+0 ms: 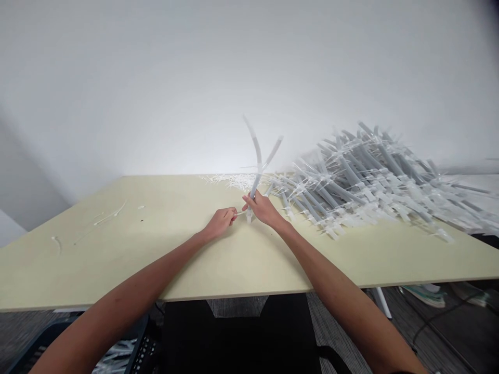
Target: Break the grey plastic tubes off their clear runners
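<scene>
Upright in my right hand (263, 209) is a grey forked tube (256, 183), its two upper branches spreading apart and a translucent white piece at its lower end. My fingers wrap around its lower stem, just above the table. To the left of the stem, my left hand (223, 222) is closed in a pinch on the end of a thin white cable tie (240, 213), which runs across to the tube near my right fingers. A fine white strand also sticks out where the branches meet. The tube's tips are blurred.
A large heap of similar grey tubes (358, 161) covers the table's right side. Loose white cable ties (234, 180) lie at the back, and a few more (111, 214) at the left. Below the table's left front edge stands a dark basket (141, 345) holding more tubes.
</scene>
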`<control>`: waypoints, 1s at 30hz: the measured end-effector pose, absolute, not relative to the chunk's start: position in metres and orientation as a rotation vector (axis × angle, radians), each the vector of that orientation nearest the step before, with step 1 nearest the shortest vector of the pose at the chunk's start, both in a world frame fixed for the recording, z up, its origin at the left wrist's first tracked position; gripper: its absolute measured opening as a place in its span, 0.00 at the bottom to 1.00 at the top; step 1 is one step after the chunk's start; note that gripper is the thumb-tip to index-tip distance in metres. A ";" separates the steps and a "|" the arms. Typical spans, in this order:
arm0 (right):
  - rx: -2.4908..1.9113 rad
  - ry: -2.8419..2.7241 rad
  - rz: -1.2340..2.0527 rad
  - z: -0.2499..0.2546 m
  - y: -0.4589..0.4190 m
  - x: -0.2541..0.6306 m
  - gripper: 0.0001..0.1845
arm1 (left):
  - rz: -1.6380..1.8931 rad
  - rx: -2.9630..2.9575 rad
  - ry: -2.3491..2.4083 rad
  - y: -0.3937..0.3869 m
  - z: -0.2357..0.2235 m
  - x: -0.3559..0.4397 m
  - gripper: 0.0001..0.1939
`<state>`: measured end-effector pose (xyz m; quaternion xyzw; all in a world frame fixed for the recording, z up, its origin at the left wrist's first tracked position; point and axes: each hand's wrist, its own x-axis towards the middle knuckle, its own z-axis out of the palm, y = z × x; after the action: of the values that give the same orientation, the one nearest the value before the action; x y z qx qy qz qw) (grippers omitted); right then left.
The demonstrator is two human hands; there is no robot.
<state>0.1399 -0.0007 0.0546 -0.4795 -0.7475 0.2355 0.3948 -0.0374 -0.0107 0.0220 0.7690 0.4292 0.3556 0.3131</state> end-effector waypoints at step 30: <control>-1.257 -1.986 0.604 0.053 0.010 0.150 0.21 | 0.975 2.319 1.322 -0.019 0.026 -0.030 0.19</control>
<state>0.1503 0.0098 0.0535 -0.4852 -0.7666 0.2331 0.3501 -0.0300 -0.0186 0.0263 0.8069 0.4600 0.3392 0.1494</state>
